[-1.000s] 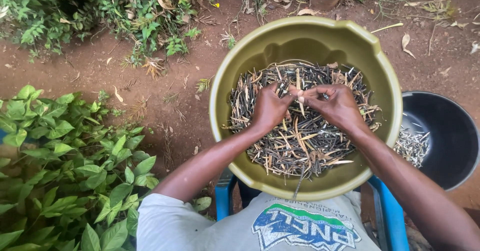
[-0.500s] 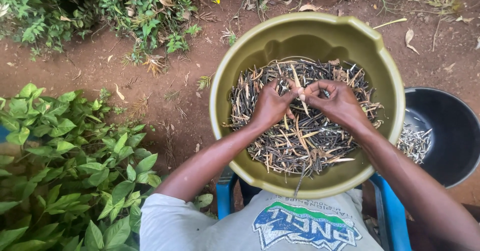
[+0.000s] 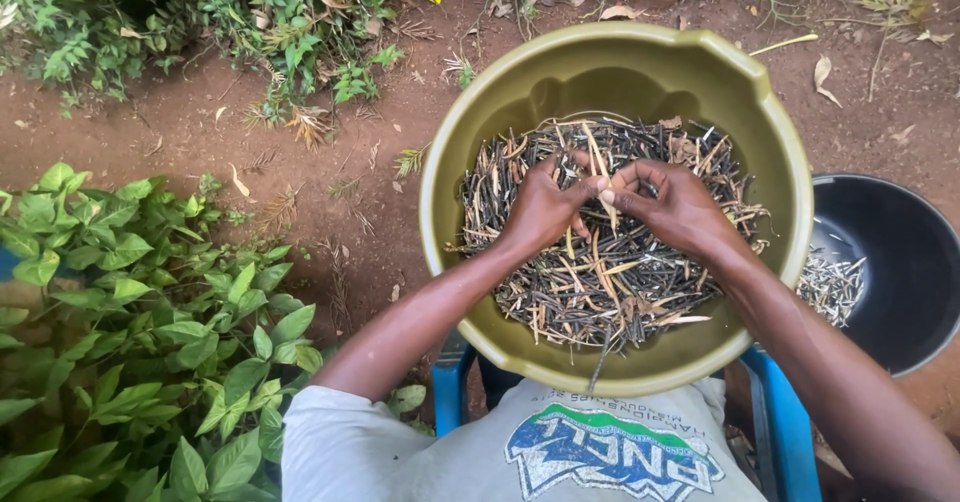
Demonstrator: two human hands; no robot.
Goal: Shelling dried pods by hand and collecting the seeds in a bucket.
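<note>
Bare reddish-brown earth (image 3: 200,132), strewn with dry leaves and twigs, spreads under a seated person whose lap carries a wide olive-green plastic basin (image 3: 760,112) heaped with dark, dried slender pods (image 3: 600,282). Both hands meet over the middle of that heap: the left hand (image 3: 540,207) and the right hand (image 3: 680,207) are each pinched on the same pale dried pod (image 3: 603,177), fingertips touching, the pod standing roughly upright between them. A black round bucket (image 3: 900,262) sits on the ground just beside the basin's right rim, with a small pile of pale shelled bits (image 3: 835,287) inside it. Judging from this, the main risk is spillage: the basin seems to rest only on the knees and the blue chair frame (image 3: 450,392), so a hard tug on the pod could tip it. Pieces flicked from the fingers could also land on the soil and be lost among the litter. Open room lies ahead and to the left over the dirt; leafy green plants (image 3: 130,342) crowd the left elbow, and the bucket hems the right forearm.
</note>
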